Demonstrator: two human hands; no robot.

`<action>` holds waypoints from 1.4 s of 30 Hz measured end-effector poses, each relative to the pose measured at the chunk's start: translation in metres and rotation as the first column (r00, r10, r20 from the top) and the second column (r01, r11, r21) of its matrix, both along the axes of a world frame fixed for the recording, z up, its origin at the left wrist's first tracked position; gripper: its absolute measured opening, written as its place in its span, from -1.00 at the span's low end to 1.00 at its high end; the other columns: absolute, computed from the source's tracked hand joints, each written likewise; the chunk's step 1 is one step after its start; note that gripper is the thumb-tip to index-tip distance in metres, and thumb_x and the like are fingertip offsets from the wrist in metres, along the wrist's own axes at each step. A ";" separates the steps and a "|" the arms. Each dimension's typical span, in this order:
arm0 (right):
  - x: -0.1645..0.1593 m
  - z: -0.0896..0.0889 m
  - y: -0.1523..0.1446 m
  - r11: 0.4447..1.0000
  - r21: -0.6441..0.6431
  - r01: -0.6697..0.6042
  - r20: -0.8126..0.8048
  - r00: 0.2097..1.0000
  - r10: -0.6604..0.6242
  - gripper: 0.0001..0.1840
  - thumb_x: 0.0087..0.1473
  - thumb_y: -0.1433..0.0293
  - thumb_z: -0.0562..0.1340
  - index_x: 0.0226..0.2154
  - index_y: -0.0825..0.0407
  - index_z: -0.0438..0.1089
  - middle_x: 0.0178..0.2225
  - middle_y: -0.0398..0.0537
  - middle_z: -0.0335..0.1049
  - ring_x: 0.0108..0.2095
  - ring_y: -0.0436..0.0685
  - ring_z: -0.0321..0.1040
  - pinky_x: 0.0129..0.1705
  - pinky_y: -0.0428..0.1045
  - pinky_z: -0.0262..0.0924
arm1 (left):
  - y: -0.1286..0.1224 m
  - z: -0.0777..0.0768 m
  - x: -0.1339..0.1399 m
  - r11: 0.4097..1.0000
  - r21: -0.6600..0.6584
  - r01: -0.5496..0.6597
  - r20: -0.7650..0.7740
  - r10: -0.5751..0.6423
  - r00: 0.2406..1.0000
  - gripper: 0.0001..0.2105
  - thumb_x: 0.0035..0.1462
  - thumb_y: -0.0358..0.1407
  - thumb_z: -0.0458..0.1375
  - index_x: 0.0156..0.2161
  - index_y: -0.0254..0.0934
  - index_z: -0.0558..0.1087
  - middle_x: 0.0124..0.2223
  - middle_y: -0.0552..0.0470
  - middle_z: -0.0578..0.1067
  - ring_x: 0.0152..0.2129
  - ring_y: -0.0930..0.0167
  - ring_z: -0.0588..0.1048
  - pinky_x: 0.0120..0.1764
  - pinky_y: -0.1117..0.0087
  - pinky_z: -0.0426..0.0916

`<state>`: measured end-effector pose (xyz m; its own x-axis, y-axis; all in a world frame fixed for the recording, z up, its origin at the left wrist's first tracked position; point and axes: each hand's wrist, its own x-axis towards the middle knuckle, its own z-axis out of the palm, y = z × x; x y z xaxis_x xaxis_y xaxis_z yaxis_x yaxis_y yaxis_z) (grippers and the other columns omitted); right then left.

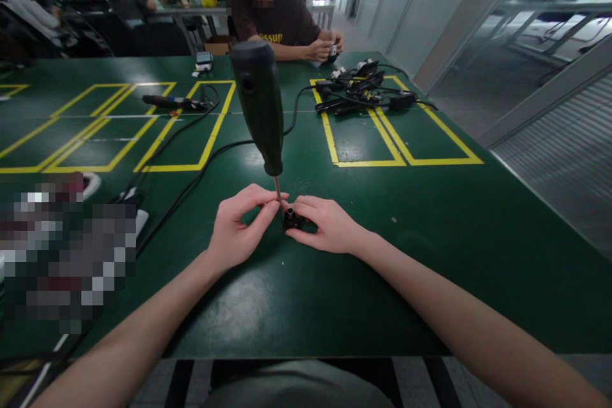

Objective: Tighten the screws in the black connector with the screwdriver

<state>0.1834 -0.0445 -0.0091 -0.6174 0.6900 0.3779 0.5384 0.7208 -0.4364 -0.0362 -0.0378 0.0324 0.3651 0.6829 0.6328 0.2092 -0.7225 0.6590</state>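
Observation:
A screwdriver [262,105] with a thick dark handle stands nearly upright in the middle of the view, its thin metal shaft pointing down. My left hand [241,223] is closed, with thumb and forefinger pinched at the lower shaft. The shaft's tip reaches down beside a small black part [290,219] that has a round metal-rimmed post on top. Fingers of my right hand [325,223] are closed round this part from the right and hold it low at the green table [363,306]. The tip's exact contact is hidden by the fingers.
Yellow tape outlines mark the table. A heap of black cables and adapters [363,89] lies at the back right. A dark-handled tool [174,102] with a cord lies at the back left. Another cable [210,162] crosses the table. A person [282,19] sits opposite, handling a small object.

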 end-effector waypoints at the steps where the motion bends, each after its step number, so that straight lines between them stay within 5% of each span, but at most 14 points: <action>1: 0.000 0.000 0.000 1.000 0.002 0.000 -0.001 1.000 0.000 -0.75 0.32 0.25 0.27 -0.05 0.07 0.41 -0.22 0.04 0.47 -0.24 0.17 0.42 -0.24 0.01 0.28 | 0.000 0.000 0.000 1.000 0.000 0.002 -0.005 -0.002 1.000 -0.87 0.33 -0.37 0.19 -0.22 -0.25 0.61 -0.26 -0.03 0.69 -0.33 0.42 0.63 -0.22 0.36 0.53; 42: 0.000 0.000 0.000 1.000 0.015 0.002 0.009 1.000 -0.002 -0.76 0.31 0.26 0.28 -0.06 0.07 0.41 -0.19 0.06 0.51 -0.18 0.19 0.47 -0.18 0.03 0.34 | 0.002 -0.005 0.001 1.000 0.000 0.019 0.027 -0.019 0.999 -0.90 0.27 -0.45 0.25 -0.18 -0.27 0.62 -0.26 -0.02 0.68 -0.33 0.44 0.62 -0.24 0.42 0.50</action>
<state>0.1831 -0.0449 -0.0093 -0.6197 0.6855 0.3822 0.5437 0.7261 -0.4209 -0.0355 -0.0360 0.0278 0.3607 0.6759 0.6427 0.1778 -0.7263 0.6640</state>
